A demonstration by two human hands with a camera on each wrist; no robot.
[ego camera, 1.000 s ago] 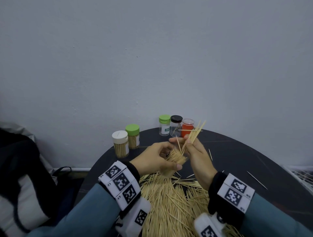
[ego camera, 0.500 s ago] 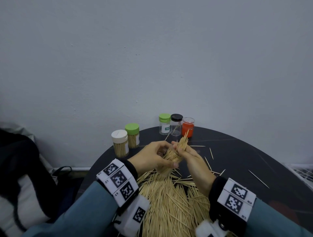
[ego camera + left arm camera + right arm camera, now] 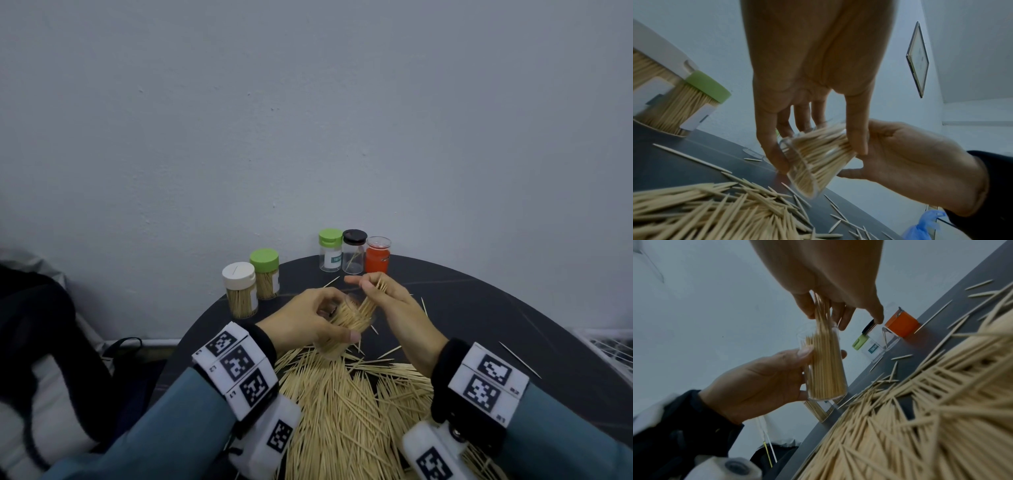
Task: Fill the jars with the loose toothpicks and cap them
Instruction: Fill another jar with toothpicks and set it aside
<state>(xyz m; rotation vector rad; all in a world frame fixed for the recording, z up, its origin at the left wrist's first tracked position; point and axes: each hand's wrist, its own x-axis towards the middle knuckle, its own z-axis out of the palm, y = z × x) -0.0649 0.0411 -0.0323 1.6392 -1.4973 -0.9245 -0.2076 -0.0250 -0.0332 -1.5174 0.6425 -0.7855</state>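
My left hand (image 3: 337,323) grips a clear uncapped jar (image 3: 330,346), tilted with its mouth toward the back right and packed with toothpicks. My right hand (image 3: 368,289) pinches a small bundle of toothpicks (image 3: 375,294) whose lower ends are inside the jar's mouth. The right wrist view shows the bundle (image 3: 823,313) sticking out above the jar (image 3: 824,369). From the left wrist, the jar (image 3: 813,164) hangs just above the table. A big pile of loose toothpicks (image 3: 342,411) lies below both hands on the dark round table (image 3: 496,315).
At the back left stand a white-capped jar (image 3: 239,291) and a green-capped jar (image 3: 265,274), both full. Behind the hands are a green-capped jar (image 3: 330,255), a black-capped jar (image 3: 354,251) and an uncapped red jar (image 3: 377,255). Stray toothpicks (image 3: 519,359) lie at right. A dark bag (image 3: 34,342) sits left of the table.
The right hand has come down and pushed its bundle deeper into the jar; far less of the bundle sticks out above the fingers. The left hand keeps the jar in about the same place.
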